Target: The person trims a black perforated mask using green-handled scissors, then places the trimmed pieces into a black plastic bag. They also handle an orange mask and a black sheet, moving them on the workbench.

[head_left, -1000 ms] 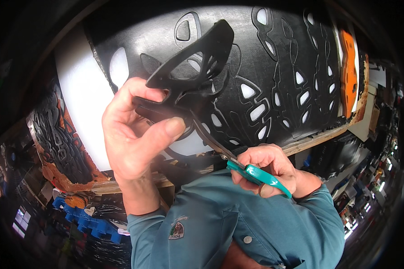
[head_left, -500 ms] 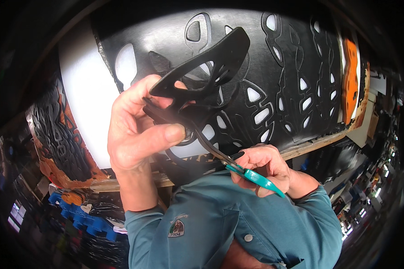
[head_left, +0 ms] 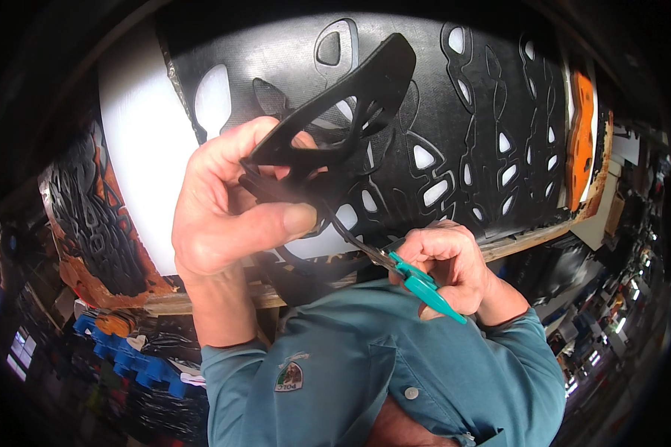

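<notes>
My left hand (head_left: 220, 201) is closed on a stack of flat black rubber-like cut-outs (head_left: 306, 123), pinched between thumb and fingers. The top piece is broad with large curved openings and stands tilted above the table. A thin dark strip (head_left: 344, 229) runs from below my left thumb toward my right hand. My right hand (head_left: 451, 261) is wrapped round a hand tool with teal handles (head_left: 425, 287) and a small metal head, which meets the strip's lower end. Whether its jaws are apart I cannot make out.
A black sheet (head_left: 440, 97) with leaf-like cut outlines covers the table, white showing through its holes. A white panel (head_left: 130, 112) lies left of it, then piled black offcuts (head_left: 101, 223). An orange piece (head_left: 583, 134) lies at right. The wooden edge (head_left: 525, 242) runs before me.
My right hand has shifted slightly up and right, and the tool has turned in it. My left hand and the black pieces have moved slightly left and up.
</notes>
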Demonstrator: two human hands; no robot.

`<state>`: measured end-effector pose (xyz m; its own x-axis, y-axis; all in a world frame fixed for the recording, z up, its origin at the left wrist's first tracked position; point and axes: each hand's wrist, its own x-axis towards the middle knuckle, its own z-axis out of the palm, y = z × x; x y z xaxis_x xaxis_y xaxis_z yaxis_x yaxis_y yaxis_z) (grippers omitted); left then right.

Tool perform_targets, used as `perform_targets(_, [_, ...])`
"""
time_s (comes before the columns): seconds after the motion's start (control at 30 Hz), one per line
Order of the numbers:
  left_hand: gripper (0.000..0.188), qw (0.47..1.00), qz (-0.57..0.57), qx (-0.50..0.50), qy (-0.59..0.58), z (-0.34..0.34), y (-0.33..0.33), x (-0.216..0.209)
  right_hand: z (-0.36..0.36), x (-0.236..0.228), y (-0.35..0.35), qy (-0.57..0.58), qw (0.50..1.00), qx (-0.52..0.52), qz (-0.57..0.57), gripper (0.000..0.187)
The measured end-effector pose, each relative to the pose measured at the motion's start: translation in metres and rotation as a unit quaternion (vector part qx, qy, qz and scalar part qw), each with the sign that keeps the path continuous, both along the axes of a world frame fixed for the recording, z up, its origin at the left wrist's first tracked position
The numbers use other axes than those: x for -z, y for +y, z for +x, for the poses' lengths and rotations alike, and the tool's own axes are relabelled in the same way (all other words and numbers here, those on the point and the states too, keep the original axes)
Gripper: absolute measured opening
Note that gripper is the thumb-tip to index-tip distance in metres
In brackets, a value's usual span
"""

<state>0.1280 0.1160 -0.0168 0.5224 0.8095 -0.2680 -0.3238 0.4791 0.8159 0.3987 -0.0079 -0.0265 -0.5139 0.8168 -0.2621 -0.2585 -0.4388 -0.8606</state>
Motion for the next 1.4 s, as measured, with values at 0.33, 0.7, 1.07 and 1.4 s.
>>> perform_targets(0.33, [0.039, 0.998, -0.016, 0.001, -0.059, 0.0, 0.002, 0.008, 0.001, -0.001, 0.002, -0.024, 1.0, -0.002, 0.013, 0.044])
perform_targets(0.7, [0.029, 0.999, -0.006, 0.013, -0.034, 0.0, 0.002, 0.016, 0.014, -0.009, -0.001, 0.018, 0.996, -0.056, -0.061, 0.046])
perform_targets(1.07, [0.03, 0.999, 0.008, 0.012, -0.03, 0.0, 0.001, 0.019, 0.012, -0.016, -0.002, 0.081, 0.98, -0.062, -0.173, 0.041])
perform_targets(1.4, [0.032, 1.0, 0.018, 0.019, -0.014, 0.001, -0.002, 0.015, 0.007, -0.008, -0.012, 0.052, 0.984, -0.028, -0.168, 0.044])
